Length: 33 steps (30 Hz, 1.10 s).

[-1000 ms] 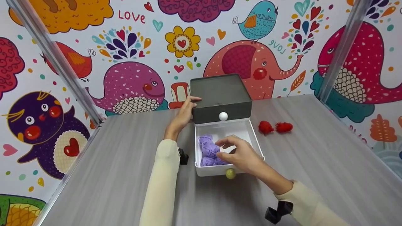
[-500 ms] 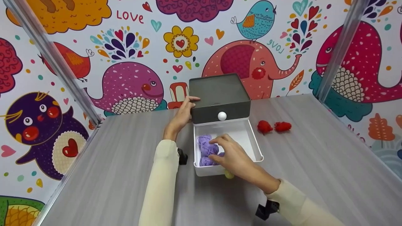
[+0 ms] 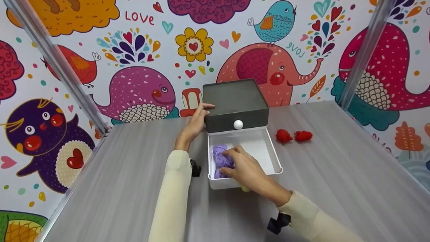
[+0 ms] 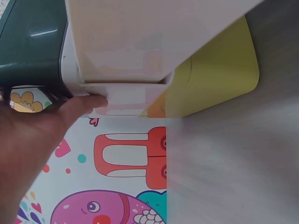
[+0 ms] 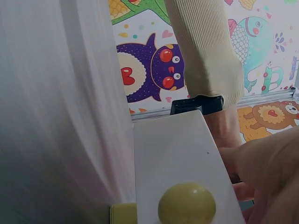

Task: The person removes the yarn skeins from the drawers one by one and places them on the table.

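Purple yarn balls (image 3: 222, 160) lie along the left side of a pulled-out white drawer (image 3: 263, 151). My right hand (image 3: 243, 168) reaches over the drawer's front, its thumb and forefinger spread apart on two sides of one ball; I cannot tell whether they pinch it. The palm hides part of the yarn. My left hand (image 3: 195, 126) rests against the left side of the dark grey drawer unit (image 3: 235, 97), one finger straight over the top edge. In the left wrist view its thumb (image 4: 96, 101) presses on the white side. A yellow-green knob (image 5: 187, 205) sits on the drawer's front.
Two red fuzzy balls (image 3: 294, 135) lie on the grey table (image 3: 336, 168), right of the unit. A white knob (image 3: 238, 124) juts from the dark front. Below the white drawer is a yellow tier (image 4: 219, 70). A cartoon-printed wall (image 3: 201, 74) stands close behind.
My right hand has moved left over the drawer, from the yarn's right edge to around a purple ball, thumb and forefinger spreading wider. My left hand stays in place.
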Each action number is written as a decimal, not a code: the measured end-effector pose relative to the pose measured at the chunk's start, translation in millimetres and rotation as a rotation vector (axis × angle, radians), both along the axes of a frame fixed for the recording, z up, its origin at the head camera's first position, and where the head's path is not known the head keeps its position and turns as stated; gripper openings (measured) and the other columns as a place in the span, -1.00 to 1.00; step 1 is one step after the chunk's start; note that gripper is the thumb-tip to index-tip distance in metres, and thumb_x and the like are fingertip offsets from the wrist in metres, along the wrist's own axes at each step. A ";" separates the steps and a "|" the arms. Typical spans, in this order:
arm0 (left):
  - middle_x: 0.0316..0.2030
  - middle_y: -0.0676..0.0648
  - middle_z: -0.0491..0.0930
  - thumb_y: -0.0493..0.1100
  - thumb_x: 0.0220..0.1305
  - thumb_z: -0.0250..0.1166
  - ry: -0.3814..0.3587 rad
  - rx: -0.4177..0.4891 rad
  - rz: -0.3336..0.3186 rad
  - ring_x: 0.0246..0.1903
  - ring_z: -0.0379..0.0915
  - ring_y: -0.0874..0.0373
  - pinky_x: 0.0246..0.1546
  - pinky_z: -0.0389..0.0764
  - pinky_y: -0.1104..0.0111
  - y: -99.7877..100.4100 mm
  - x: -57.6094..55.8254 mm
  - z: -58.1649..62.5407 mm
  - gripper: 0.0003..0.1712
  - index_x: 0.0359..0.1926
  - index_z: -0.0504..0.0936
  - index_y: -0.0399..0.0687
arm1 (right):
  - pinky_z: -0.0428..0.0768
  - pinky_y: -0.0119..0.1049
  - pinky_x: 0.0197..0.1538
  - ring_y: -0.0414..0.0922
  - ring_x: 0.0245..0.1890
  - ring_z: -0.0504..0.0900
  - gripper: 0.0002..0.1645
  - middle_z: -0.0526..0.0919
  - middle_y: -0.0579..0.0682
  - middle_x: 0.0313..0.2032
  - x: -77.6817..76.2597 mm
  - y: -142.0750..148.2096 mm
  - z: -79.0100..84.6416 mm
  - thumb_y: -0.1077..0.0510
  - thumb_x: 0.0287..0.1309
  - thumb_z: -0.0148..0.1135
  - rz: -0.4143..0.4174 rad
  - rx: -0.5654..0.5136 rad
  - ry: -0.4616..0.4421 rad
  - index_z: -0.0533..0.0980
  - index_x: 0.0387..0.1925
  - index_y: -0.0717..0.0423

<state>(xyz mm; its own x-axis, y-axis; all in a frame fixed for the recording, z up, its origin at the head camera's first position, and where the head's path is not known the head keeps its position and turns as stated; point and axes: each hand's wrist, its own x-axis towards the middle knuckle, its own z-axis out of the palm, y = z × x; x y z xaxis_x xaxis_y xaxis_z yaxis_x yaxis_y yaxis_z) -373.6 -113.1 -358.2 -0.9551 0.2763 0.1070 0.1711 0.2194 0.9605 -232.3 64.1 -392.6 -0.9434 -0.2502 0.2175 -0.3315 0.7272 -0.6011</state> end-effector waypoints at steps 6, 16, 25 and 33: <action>0.21 -0.24 0.31 -0.13 0.49 -0.26 0.019 0.001 -0.004 -0.03 0.52 -0.10 -0.03 0.60 0.14 0.8 -0.5 -1.6 -0.54 0.30 0.33 0.06 | 0.58 -0.01 -0.06 -0.03 -0.21 0.56 -0.47 0.60 0.13 -0.03 -1.1 -0.7 -1.0 0.09 0.09 0.46 -0.020 -0.004 0.026 0.61 0.12 0.12; 0.25 -0.27 0.28 -0.14 0.48 -0.27 0.004 -0.001 0.001 0.01 0.48 -0.13 0.03 0.57 0.06 0.6 -1.8 -0.9 -0.54 0.30 0.32 0.02 | 0.57 -0.04 -0.10 -0.04 -0.28 0.56 -0.66 0.65 0.06 -0.20 -5.3 1.6 0.1 0.20 0.02 0.45 -0.036 -0.002 0.055 0.68 -0.11 0.16; 0.26 -0.24 0.27 -0.11 0.49 -0.25 -0.006 -0.015 0.004 0.08 0.47 -0.17 0.13 0.53 -0.04 -1.0 -1.2 -1.1 -0.55 0.31 0.32 0.10 | 0.50 -0.21 -0.23 -0.12 -0.35 0.49 -0.78 0.59 -0.01 -0.33 -5.9 9.1 1.7 0.29 0.00 0.41 -0.041 -0.081 0.043 0.66 -0.24 0.15; 0.27 -0.25 0.25 -0.14 0.48 -0.26 0.003 0.006 -0.020 0.08 0.47 -0.17 0.09 0.55 0.02 -0.6 -1.2 -1.1 -0.54 0.31 0.30 0.03 | 0.55 -0.18 -0.14 -0.13 -0.30 0.52 -0.79 0.62 0.02 -0.31 -1.6 24.1 12.5 0.36 -0.04 0.37 -0.019 -0.139 0.112 0.65 -0.28 0.16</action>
<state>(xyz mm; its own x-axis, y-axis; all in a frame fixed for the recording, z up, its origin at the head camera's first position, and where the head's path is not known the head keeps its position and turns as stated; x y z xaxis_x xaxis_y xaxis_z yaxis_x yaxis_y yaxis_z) -374.7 -113.8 -359.3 -0.9491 0.2947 0.1115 0.1781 0.2097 0.9614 -233.8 88.2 -380.1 -0.9158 -0.1925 0.3526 -0.3887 0.6462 -0.6567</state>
